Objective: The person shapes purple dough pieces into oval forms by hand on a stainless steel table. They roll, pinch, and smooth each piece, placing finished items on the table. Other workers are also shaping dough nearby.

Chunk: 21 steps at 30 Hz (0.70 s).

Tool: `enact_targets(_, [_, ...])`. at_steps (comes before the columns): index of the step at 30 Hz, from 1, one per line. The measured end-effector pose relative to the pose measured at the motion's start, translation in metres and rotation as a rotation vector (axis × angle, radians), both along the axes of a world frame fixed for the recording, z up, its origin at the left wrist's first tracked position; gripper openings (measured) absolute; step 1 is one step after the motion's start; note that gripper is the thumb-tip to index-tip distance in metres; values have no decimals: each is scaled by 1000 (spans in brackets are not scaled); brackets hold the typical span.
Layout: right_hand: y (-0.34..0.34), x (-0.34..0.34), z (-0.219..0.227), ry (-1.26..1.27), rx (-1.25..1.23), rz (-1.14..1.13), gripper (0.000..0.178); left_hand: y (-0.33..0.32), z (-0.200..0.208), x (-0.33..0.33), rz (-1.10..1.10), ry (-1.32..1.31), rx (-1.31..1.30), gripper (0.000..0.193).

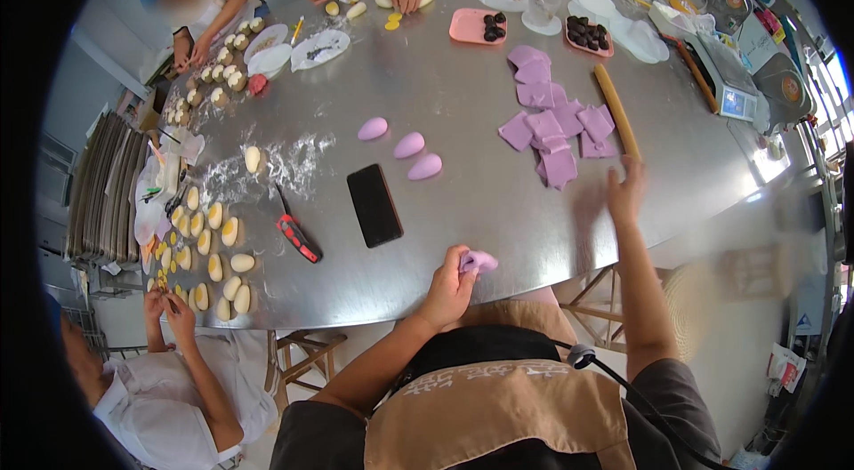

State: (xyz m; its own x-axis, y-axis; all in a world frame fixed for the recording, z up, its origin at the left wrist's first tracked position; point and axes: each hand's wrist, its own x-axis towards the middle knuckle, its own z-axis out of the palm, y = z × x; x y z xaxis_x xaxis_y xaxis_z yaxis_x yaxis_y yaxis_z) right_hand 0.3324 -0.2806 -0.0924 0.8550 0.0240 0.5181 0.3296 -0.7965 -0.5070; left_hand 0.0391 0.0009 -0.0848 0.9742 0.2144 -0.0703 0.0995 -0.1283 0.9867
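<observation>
My left hand (pixel 450 289) is closed around a small folded piece of purple dough (pixel 479 262), just over the table's near edge. My right hand (pixel 627 192) reaches forward at the near end of a wooden rolling pin (pixel 616 112). Its fingers look apart, and the fingertips meet or nearly meet the pin; a firm grip does not show. Beside the pin, overlapping flat purple dough squares (pixel 547 128) lie in a loose pile. Three smooth purple egg-shaped pieces (pixel 409 145) rest in mid-table, beyond a black phone (pixel 374 206).
A red-handled tool (pixel 298 237) lies left of the phone. Yellow-and-cream egg-shaped pieces (pixel 214 267) cover the left near side, by a seated co-worker. Pink trays (pixel 478 26) with dark balls stand at the back; a scale (pixel 731 83) is at right. Other people work along the far side.
</observation>
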Motion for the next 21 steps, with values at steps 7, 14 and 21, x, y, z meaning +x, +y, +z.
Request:
enact_targets(7, [-37,83,-6,358,-402,-234,52,8,4,21,27,145,-121,20])
enact_targets(14, [-16,98,-17,203,-221,-149,28,9,-1,24,13,195,-157,21])
enact_targets(21, [140,89,35,144,-247,470,30,7,3,21,-16,201,-177,27])
